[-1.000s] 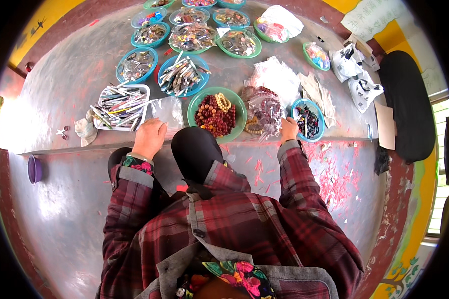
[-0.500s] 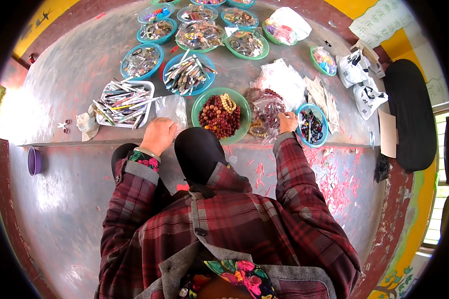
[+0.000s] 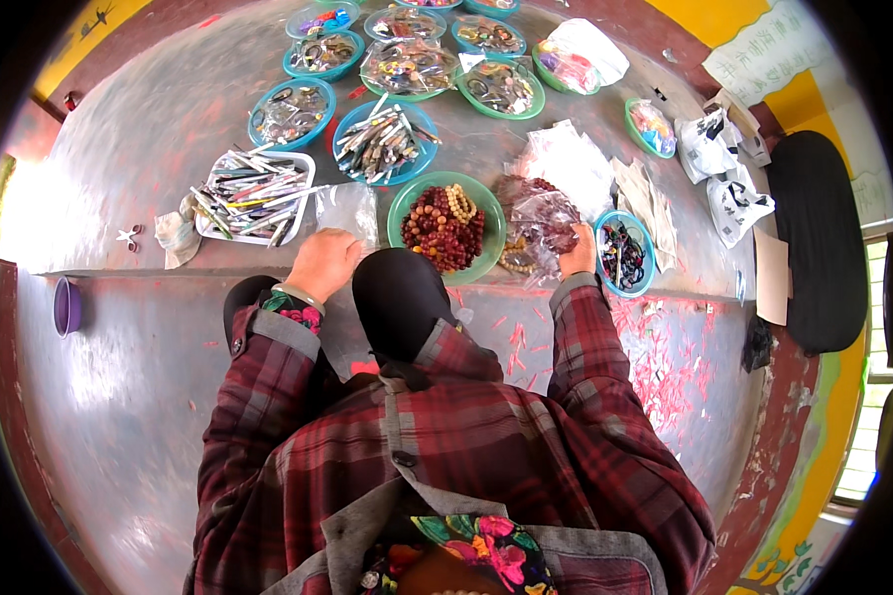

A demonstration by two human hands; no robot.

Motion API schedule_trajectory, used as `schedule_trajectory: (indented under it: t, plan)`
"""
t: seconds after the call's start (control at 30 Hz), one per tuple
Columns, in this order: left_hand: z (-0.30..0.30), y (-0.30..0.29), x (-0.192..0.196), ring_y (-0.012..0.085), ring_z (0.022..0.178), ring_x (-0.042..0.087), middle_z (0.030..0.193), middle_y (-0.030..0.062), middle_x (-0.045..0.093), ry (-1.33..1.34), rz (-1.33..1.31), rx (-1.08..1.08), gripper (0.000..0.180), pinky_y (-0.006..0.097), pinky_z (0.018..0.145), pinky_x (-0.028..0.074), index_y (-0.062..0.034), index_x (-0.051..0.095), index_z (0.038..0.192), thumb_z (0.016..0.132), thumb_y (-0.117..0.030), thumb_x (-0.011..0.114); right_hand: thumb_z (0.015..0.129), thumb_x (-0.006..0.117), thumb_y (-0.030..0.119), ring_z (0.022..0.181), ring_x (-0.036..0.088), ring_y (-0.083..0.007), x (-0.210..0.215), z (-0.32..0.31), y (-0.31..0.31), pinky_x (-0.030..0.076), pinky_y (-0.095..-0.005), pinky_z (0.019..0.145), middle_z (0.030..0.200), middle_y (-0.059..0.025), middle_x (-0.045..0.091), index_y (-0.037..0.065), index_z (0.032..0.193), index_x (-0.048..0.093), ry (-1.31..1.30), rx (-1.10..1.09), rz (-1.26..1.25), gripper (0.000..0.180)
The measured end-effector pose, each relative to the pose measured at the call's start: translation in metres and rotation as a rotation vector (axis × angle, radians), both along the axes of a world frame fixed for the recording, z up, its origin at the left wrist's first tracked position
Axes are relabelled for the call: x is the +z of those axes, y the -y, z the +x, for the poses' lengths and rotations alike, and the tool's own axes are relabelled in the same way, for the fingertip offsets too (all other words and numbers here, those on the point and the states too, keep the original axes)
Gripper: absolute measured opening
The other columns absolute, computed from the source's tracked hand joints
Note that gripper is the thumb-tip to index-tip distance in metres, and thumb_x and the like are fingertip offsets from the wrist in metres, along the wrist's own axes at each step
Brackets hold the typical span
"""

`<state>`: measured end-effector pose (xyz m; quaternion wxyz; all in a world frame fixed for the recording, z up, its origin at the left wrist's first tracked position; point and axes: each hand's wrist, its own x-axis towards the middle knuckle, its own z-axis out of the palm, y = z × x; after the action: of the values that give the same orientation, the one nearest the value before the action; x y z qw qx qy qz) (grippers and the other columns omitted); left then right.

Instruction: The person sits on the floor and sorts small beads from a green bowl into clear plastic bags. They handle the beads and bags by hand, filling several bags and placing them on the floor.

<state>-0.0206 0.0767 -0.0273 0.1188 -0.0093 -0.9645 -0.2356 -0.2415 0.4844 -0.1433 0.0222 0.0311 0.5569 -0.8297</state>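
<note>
My right hand (image 3: 578, 251) is closed at the right edge of a clear plastic bag of dark red beads (image 3: 544, 220), gripping its side. Bead strings, some yellowish-brown, lie in and under the bag. Left of it stands a green basin (image 3: 397, 220) holding dark red, brown and cream bead strings. My left hand (image 3: 325, 263) rests beside my knee with its fingers curled, their tips hidden. Just beyond it lies a clear plastic bag (image 3: 347, 210), flat and see-through. A small blue basin (image 3: 649, 238) with dark beaded strings sits right of my right hand.
A white tray (image 3: 308, 198) and a blue basin (image 3: 429, 164) hold pens. Several basins of bagged trinkets stand farther back. White plastic bags (image 3: 564, 164) lie behind the beads. Scissors (image 3: 130, 238) and a cloth pouch (image 3: 177, 236) are at left; red scraps litter the lower floor.
My right hand has come slightly nearer to me, and the bag of beads now bunches up against it. The left hand stays put. The whole view has shifted a little.
</note>
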Motion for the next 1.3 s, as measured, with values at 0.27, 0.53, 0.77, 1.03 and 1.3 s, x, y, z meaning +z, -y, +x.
schedule_trajectory:
  t: [0.27, 0.53, 0.77, 1.03, 1.3]
  plan:
    - [-0.023, -0.015, -0.006, 0.0253, 0.071, 0.059, 0.078, 0.0101, 0.061, 0.178, 0.601, 0.063, 0.027, 0.035, 0.059, 0.044, -0.0016, 0.059, 0.088, 0.086, -0.028, 0.054, 0.072, 0.054, 0.010, 0.098, 0.055, -0.0242, 0.089, 0.054, 0.089, 0.044, -0.0393, 0.086, 0.107, -0.0089, 0.056, 0.008, 0.114, 0.047, 0.182, 0.383, -0.364, 0.043]
    - [-0.040, -0.032, 0.020, 0.0017, 0.064, 0.045, 0.082, -0.0031, 0.055, 0.470, 1.517, 0.054, 0.027, 0.017, 0.046, 0.032, -0.0046, 0.055, 0.105, 0.086, -0.023, 0.058, 0.074, 0.057, 0.003, 0.097, 0.056, -0.0205, 0.124, 0.090, 0.165, 0.046, -0.0362, 0.085, 0.101, -0.0051, 0.058, 0.009, 0.095, 0.051, 0.260, 0.626, -0.346, 0.022]
    - [-0.042, -0.017, 0.009, 0.0025, 0.046, 0.041, 0.073, -0.0014, 0.057, 0.250, 1.587, 0.181, 0.014, 0.016, 0.041, 0.031, -0.0027, 0.060, 0.092, 0.084, -0.014, 0.059, 0.084, 0.057, 0.012, 0.103, 0.054, -0.0207, 0.110, 0.095, 0.179, 0.045, -0.0368, 0.089, 0.113, -0.0069, 0.056, 0.005, 0.119, 0.047, 0.480, 0.658, -0.444, 0.037]
    - [-0.037, -0.010, 0.014, 0.0030, 0.061, 0.048, 0.079, 0.0000, 0.061, 0.266, 1.397, 0.124, 0.015, 0.018, 0.048, 0.037, -0.0016, 0.060, 0.091, 0.082, -0.013, 0.058, 0.084, 0.058, 0.012, 0.102, 0.055, -0.0214, 0.081, 0.103, 0.179, 0.045, -0.0378, 0.090, 0.110, -0.0075, 0.057, 0.004, 0.112, 0.050, 0.553, 0.524, -0.364, 0.031]
    - [-0.039, -0.009, 0.006, 0.0047, 0.060, 0.049, 0.080, 0.0016, 0.061, 0.246, 1.399, 0.206, 0.015, 0.019, 0.048, 0.039, -0.0007, 0.060, 0.092, 0.082, -0.012, 0.057, 0.085, 0.055, 0.011, 0.099, 0.055, -0.0242, 0.090, 0.104, 0.183, 0.044, -0.0402, 0.089, 0.108, -0.0105, 0.057, 0.002, 0.109, 0.051, 0.580, 0.375, -0.389, 0.026]
